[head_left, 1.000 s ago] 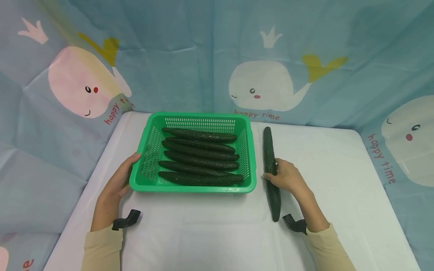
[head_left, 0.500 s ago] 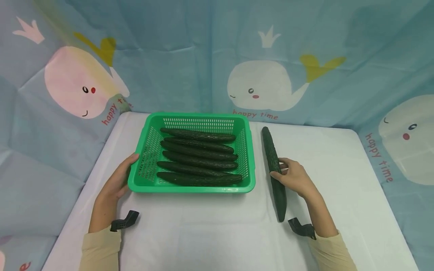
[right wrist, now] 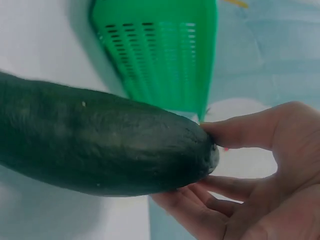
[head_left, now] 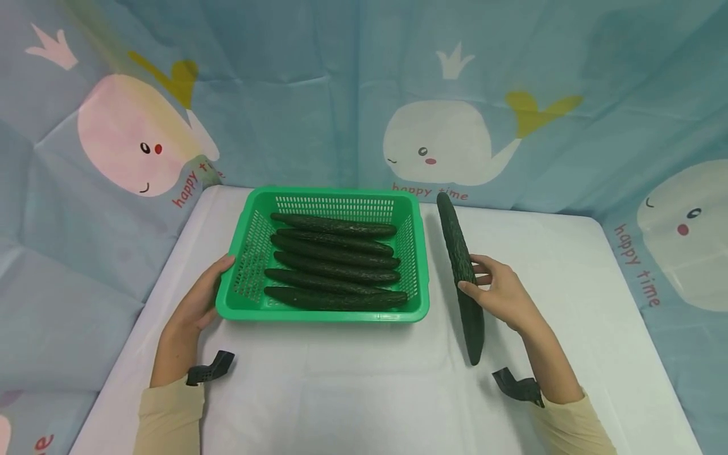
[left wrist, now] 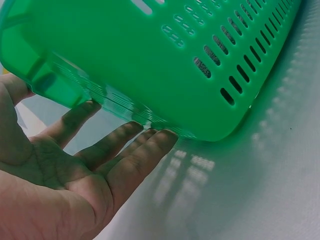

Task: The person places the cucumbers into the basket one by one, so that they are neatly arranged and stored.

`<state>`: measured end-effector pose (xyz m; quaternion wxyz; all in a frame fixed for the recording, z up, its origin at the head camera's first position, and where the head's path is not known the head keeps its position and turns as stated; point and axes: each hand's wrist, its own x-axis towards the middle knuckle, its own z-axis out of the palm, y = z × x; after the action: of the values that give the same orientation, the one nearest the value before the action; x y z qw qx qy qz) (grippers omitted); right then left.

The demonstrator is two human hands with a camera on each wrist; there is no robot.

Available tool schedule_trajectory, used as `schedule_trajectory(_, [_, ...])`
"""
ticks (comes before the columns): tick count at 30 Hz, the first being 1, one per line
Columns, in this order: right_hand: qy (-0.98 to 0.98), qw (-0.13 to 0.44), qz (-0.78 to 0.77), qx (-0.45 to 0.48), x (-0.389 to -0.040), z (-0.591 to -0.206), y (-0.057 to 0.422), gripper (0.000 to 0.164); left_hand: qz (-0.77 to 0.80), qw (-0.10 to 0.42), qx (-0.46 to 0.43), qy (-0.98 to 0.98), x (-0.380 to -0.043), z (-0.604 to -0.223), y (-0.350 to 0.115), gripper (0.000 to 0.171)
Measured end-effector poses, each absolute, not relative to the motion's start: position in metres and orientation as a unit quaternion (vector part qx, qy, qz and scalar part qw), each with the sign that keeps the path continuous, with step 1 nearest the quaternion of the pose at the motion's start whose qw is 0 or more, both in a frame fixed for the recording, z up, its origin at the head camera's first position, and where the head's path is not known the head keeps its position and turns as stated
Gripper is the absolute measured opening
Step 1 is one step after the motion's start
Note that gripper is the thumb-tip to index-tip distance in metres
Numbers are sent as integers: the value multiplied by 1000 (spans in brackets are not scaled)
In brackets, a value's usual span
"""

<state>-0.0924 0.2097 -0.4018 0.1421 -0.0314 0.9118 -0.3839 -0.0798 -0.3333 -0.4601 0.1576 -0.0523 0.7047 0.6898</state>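
Note:
A long dark-green cucumber (head_left: 463, 284) slants beside the basket's right end in the head view, its far end overlapping the curtain. My right hand (head_left: 497, 294) pinches it near the middle, thumb on the near side and fingers on the other. In the right wrist view the same cucumber (right wrist: 105, 140) fills the left half, with its blunt end by my thumb. On the other side, my left hand (head_left: 196, 300) touches the left wall of the green plastic basket (head_left: 324, 317). The left wrist view has those fingers (left wrist: 145, 160) extended, tips against the slotted wall. Several cucumbers (head_left: 335, 272) lie crosswise inside the basket.
White cloth (head_left: 341, 398) covers the table. Behind it and at both sides hangs a blue curtain (head_left: 318, 126) printed with whales. A black wrist mount (head_left: 210, 368) sits on the left wrist, and another black mount (head_left: 517, 387) is on the right.
My right hand has drawn the cucumber a little to the right, away from the basket, and raised it, with its far end tilting up. The left hand keeps its place at the basket.

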Motion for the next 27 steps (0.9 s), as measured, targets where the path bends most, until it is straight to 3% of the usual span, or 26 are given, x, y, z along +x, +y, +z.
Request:
schedule_trajectory(17, [915,104,-366,-136,-106,-352,173,63,698,155,-52,697,-83,-461,-329,79])
schedule_trajectory(27, [910,120,-344,-196,-124,-324,127,64,695,160,-42,700,-79,-459,-336,76])
